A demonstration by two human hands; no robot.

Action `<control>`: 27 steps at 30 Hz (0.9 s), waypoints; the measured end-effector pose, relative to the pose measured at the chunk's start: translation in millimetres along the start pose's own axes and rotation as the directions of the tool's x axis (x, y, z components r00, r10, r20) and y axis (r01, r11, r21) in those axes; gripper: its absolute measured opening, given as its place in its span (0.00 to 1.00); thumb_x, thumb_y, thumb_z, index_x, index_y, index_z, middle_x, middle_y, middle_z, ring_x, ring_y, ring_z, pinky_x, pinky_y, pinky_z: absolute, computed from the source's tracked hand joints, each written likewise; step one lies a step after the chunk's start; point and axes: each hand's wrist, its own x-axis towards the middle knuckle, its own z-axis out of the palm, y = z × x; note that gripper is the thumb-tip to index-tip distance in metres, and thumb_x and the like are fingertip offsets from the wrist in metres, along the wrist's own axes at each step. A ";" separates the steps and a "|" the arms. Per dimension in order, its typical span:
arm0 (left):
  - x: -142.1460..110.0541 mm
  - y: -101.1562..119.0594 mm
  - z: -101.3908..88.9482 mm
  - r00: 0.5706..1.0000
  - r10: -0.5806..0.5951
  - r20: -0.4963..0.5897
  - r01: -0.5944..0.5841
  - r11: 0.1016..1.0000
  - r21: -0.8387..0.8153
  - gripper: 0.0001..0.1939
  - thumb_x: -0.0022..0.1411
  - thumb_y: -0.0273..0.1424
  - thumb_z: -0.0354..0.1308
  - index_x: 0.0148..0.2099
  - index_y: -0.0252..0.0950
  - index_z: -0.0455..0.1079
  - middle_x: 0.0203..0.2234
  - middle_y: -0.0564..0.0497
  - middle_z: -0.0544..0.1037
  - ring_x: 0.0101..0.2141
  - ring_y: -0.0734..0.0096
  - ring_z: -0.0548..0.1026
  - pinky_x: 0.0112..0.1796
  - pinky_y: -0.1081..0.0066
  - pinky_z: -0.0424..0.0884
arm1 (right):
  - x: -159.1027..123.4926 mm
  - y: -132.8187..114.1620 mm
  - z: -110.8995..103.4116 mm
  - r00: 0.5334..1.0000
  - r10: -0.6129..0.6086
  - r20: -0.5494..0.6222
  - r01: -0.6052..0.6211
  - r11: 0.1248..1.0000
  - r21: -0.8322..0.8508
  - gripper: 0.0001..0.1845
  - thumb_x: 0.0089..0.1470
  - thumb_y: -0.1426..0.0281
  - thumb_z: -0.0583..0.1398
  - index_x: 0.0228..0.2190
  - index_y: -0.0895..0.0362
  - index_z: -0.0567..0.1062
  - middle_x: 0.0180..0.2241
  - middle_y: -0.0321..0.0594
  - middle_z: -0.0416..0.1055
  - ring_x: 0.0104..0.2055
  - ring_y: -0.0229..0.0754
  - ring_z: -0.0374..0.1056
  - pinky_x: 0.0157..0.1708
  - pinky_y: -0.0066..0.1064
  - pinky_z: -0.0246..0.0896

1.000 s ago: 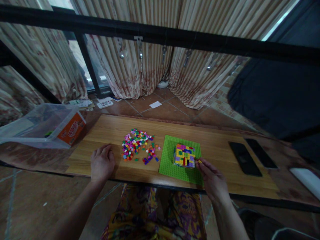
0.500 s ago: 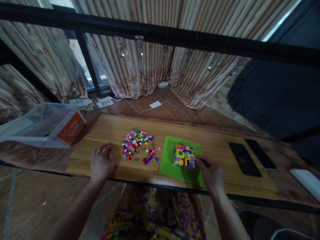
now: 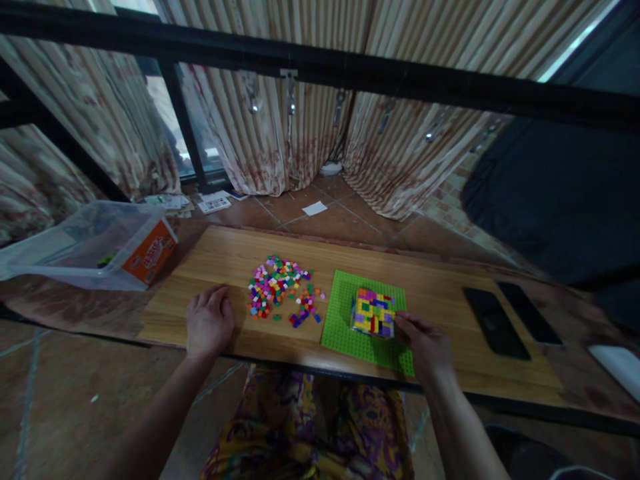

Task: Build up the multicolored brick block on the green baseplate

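Block (image 3: 373,313) stands built up, loose bricks (image 3: 274,283) remain; right hand (image 3: 429,343) pinches probably a yellow brick (image 3: 395,316), left hand (image 3: 209,323) lies loosely half-curled.

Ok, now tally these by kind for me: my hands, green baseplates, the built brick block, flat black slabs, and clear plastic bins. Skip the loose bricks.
Hands: 2 (left hand, right hand)
Green baseplate: 1
Brick block: 1
Black slabs: 2
Clear bin: 1
Total: 7

Orange label (image 3: 150,253) on box (image 3: 100,278), lettering (image 3: 153,251) illegible
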 end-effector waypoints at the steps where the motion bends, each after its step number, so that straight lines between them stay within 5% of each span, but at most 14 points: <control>1: 0.0 0.2 -0.2 1.000 0.004 0.001 -0.004 1.000 0.003 0.19 0.64 0.33 0.44 0.48 0.33 0.73 0.47 0.41 0.76 0.47 0.53 0.70 0.51 0.56 0.65 | 0.0 -0.4 0.1 1.000 0.008 0.009 -0.008 1.000 0.013 0.19 0.26 0.63 0.74 0.24 0.58 0.80 0.23 0.38 0.77 0.22 0.39 0.71 0.22 0.28 0.67; 14: -0.1 2.4 -1.6 1.000 -0.001 0.012 0.001 1.000 0.019 0.19 0.64 0.32 0.43 0.47 0.32 0.72 0.46 0.39 0.76 0.46 0.52 0.70 0.50 0.55 0.65 | -1.0 1.4 -3.8 0.996 0.055 0.063 -0.059 0.996 0.066 0.20 0.26 0.63 0.75 0.25 0.59 0.80 0.24 0.38 0.77 0.25 0.38 0.71 0.27 0.28 0.70; 20: -1.2 3.2 -1.5 1.000 -0.009 0.017 0.008 1.000 0.011 0.19 0.65 0.32 0.44 0.48 0.31 0.72 0.47 0.39 0.76 0.46 0.52 0.70 0.50 0.55 0.66 | -15.7 -15.9 -6.6 0.984 -0.116 -0.139 0.114 0.993 -0.018 0.18 0.33 0.59 0.72 0.27 0.58 0.80 0.26 0.36 0.76 0.25 0.35 0.68 0.26 0.26 0.65; 24: -2.5 4.4 -1.6 1.000 -0.019 0.021 0.019 1.000 -0.003 0.18 0.64 0.30 0.44 0.49 0.31 0.72 0.47 0.40 0.76 0.47 0.54 0.71 0.51 0.55 0.66 | -37.3 -32.3 24.2 0.979 -0.202 0.031 0.204 0.953 -0.223 0.19 0.40 0.57 0.69 0.30 0.58 0.81 0.30 0.41 0.78 0.31 0.42 0.72 0.32 0.31 0.67; 27: -3.6 5.3 -1.8 0.999 -0.028 0.025 0.029 0.999 -0.017 0.17 0.65 0.29 0.45 0.49 0.32 0.72 0.47 0.41 0.76 0.46 0.54 0.71 0.51 0.55 0.66 | -48.1 -29.1 59.9 0.928 -0.268 0.258 0.335 0.905 -0.262 0.16 0.46 0.57 0.65 0.31 0.56 0.80 0.34 0.42 0.79 0.36 0.45 0.73 0.38 0.35 0.67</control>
